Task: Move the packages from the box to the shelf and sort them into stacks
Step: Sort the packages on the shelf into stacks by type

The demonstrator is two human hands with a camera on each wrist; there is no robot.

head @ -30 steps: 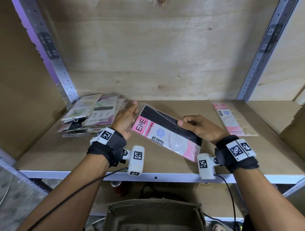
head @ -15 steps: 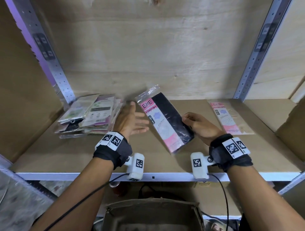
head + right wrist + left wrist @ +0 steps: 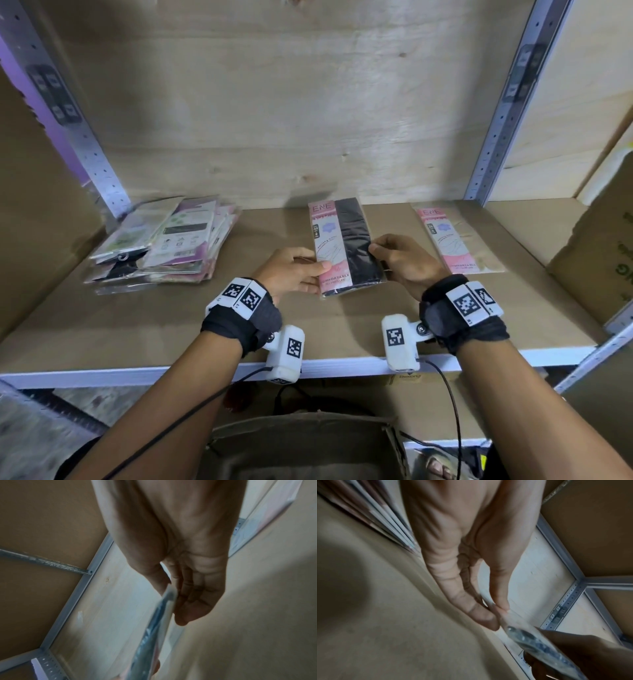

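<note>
The black stocking package (image 3: 347, 245) now points straight toward the shelf's (image 3: 171, 315) back edge, left hand (image 3: 294, 274) regripping, right hand (image 3: 402, 262) pinching its sides.

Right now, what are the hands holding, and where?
Both pinch the black ENE stocking package: left hand at its left edge, right hand at its right edge.

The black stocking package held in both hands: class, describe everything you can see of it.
The black stocking package is a flat, glossy clear plastic sleeve. A pink and white card printed "ENE" fills its left half; black fabric fills the right. It is held lengthwise over the shelf, top end towards the back wall. The left hand pinches its left edge, the right hand its right edge. Whether its underside touches the shelf cannot be told.
</note>
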